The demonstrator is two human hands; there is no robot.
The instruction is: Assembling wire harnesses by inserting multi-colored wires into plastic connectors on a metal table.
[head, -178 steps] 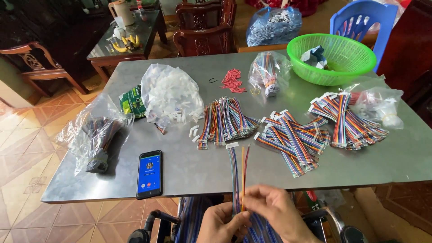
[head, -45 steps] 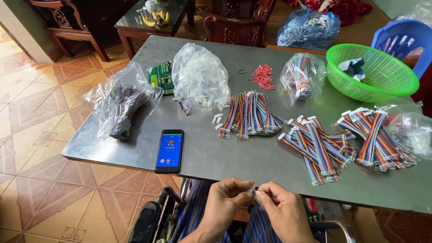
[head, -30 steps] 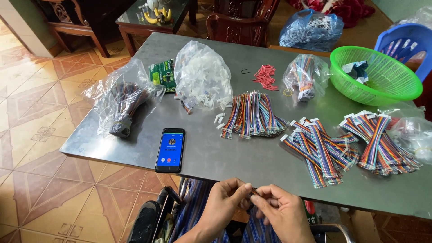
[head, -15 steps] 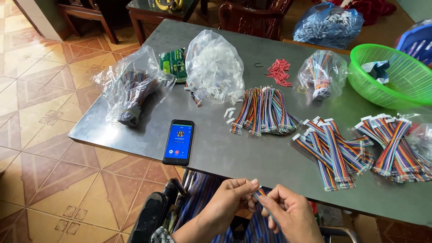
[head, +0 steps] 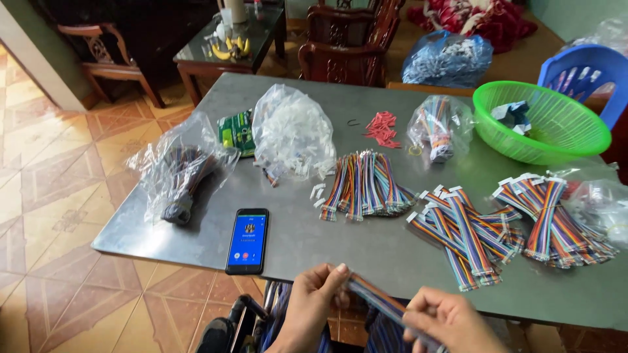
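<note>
Two bare hands sit low at the near edge of the grey metal table (head: 366,252), both raised from below the frame with wrists bent upward. The left hand (head: 313,307) is curled nearly closed, its thumb and fingertips (head: 340,270) pinching one end of a flat multicoloured ribbon of jumper wires (head: 383,302). That ribbon runs slantwise down and to the right, below the table's edge, into the right hand (head: 451,323), whose fingers are folded over it and grip it near the far end; the right hand is partly cut off by the bottom of the frame.

On the table just beyond the left hand lies a black smartphone with a lit blue screen (head: 247,240). Farther back and left is a clear plastic bag of dark bundled wires (head: 180,171), and beside it a small green packet (head: 237,133) touching a clear bag of white plastic connectors (head: 292,134). In the middle lies a fanned bundle of rainbow ribbon wires with white ends (head: 363,186); to its right lie two more such heaps (head: 464,232), crossing one another, the farthest (head: 553,222) near the table's right side. Behind them are a little pile of red ties (head: 383,126), a clear bag holding a wire bundle (head: 437,125), and a round green plastic basket (head: 546,124). A blue plastic chair (head: 582,65) stands behind the basket.
</note>
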